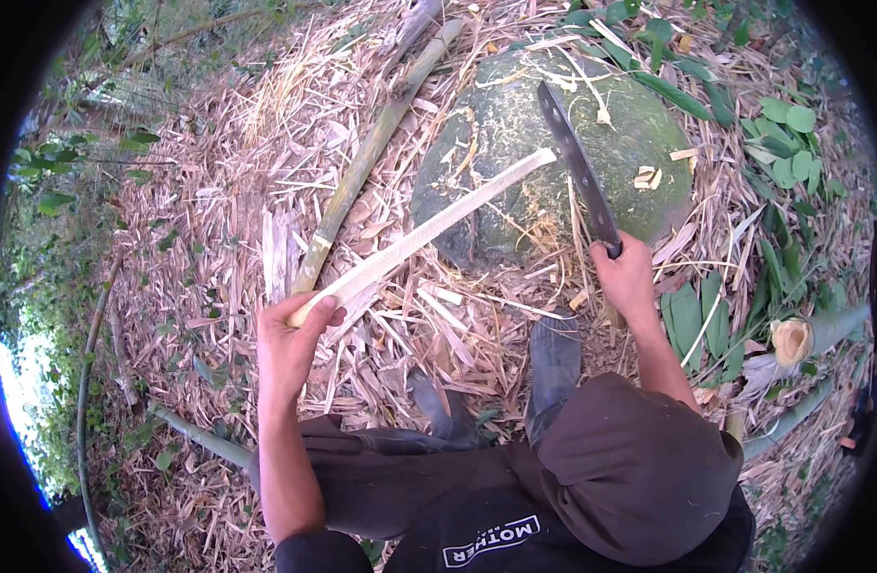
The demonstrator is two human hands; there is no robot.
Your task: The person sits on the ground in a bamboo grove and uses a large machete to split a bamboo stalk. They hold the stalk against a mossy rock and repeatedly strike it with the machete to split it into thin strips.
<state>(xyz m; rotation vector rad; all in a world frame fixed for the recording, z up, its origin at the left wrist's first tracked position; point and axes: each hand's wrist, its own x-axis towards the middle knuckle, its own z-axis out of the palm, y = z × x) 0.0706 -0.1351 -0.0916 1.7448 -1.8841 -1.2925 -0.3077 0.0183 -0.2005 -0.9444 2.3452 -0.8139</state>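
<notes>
My left hand (300, 336) is closed around the near end of a long, pale split-bamboo strip (433, 227). The strip slants up to the right, and its far end lies over a large mossy boulder (644, 129). In my right hand (627, 275) is the handle of a dark machete (581, 167), its blade pointing up and away over the stone. The blade passes close to the strip's far tip; whether they touch I cannot tell. Pale shavings and small chips (648, 178) are scattered on the boulder.
Dry bamboo leaves and shavings (410, 334) cover the ground. A bamboo pole (371, 153) lies left of the boulder. Green leaves (782, 143) and a cut bamboo stem (820, 336) are at the right. My dark boots (553, 358) stand just before the stone.
</notes>
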